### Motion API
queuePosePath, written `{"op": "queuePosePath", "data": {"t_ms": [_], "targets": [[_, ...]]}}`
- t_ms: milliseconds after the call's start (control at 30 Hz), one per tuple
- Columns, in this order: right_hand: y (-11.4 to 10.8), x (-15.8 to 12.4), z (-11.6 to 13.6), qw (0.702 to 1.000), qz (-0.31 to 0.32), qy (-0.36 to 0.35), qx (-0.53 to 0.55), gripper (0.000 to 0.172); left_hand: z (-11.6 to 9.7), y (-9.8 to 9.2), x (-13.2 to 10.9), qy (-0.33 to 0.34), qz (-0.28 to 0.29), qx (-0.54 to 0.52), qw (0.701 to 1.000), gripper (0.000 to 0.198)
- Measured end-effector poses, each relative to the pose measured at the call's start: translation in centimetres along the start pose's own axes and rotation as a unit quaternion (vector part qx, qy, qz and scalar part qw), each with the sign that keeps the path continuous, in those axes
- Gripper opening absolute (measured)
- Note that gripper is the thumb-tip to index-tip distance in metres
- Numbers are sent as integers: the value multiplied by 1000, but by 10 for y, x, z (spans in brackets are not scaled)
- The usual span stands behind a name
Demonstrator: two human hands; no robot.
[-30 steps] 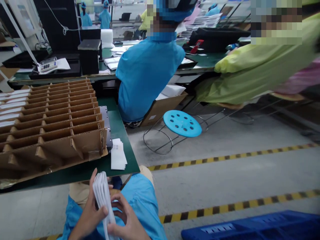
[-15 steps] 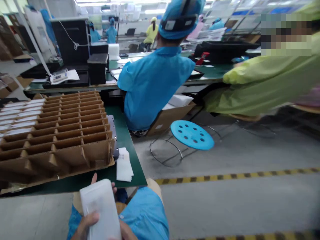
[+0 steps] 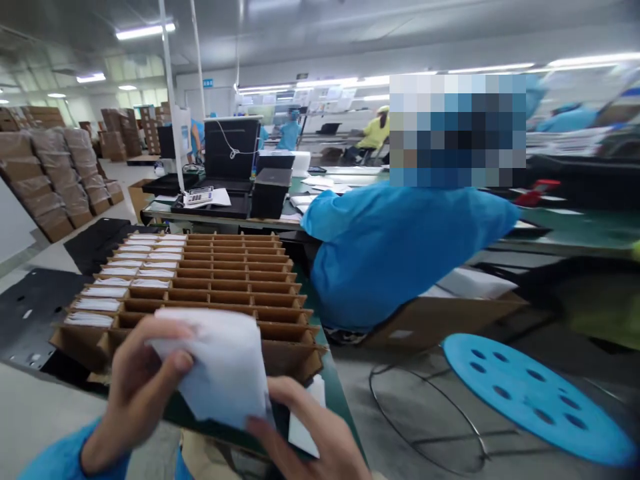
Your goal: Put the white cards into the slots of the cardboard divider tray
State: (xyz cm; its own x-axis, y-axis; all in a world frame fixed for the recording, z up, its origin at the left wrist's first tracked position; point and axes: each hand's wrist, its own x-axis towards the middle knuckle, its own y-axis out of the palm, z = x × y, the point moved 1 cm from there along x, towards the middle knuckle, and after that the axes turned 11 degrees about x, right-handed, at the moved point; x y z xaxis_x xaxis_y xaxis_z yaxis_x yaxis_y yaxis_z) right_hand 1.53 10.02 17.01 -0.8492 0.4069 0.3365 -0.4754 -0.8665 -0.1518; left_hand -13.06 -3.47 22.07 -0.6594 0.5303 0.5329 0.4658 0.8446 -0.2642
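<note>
A stack of thin white paper sleeves [image 3: 220,367], somewhat blurred, is held up in front of me between both hands. My left hand [image 3: 143,377] pinches its upper left corner with thumb and fingers. At the lower right edge, my right hand [image 3: 310,427] grips it the same way. Just beyond stands a cardboard divider box [image 3: 290,360] with rows of narrow slots. White packets [image 3: 125,267] fill slots in its two left columns. More white sleeves [image 3: 307,417] lie on the green table [image 3: 340,400], partly hidden behind my right hand.
A blue round stool [image 3: 520,380] with holes stands on the floor at right. A co-worker in blue [image 3: 400,253] sits close by at the far bench. Black boxes [image 3: 273,190] and a calculator-like device [image 3: 199,195] are on that bench. Wrapped cartons [image 3: 65,173] are piled at left.
The view has swung left and up. Both hands have lifted the stack of sleeves from near my lap to in front of the divider box, and it is now tilted.
</note>
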Motion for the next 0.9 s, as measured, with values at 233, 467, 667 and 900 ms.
{"op": "queuePosePath", "data": {"t_ms": [233, 467, 667, 900], "targets": [[46, 138, 22, 997, -6, -71, -24, 7, 3, -78, 104, 13, -45, 18, 999, 59], [103, 204, -4, 997, 28, -48, -60, 14, 64, -138, 143, -54, -42, 64, 996, 49], [110, 204, 2, 992, 48, -66, -98, 10, 88, -150, 138, -75, -81, 8, 994, 49], [107, 197, 5, 988, 54, -65, -130, 6, 106, -154, 136, -72, -50, -8, 996, 51]]}}
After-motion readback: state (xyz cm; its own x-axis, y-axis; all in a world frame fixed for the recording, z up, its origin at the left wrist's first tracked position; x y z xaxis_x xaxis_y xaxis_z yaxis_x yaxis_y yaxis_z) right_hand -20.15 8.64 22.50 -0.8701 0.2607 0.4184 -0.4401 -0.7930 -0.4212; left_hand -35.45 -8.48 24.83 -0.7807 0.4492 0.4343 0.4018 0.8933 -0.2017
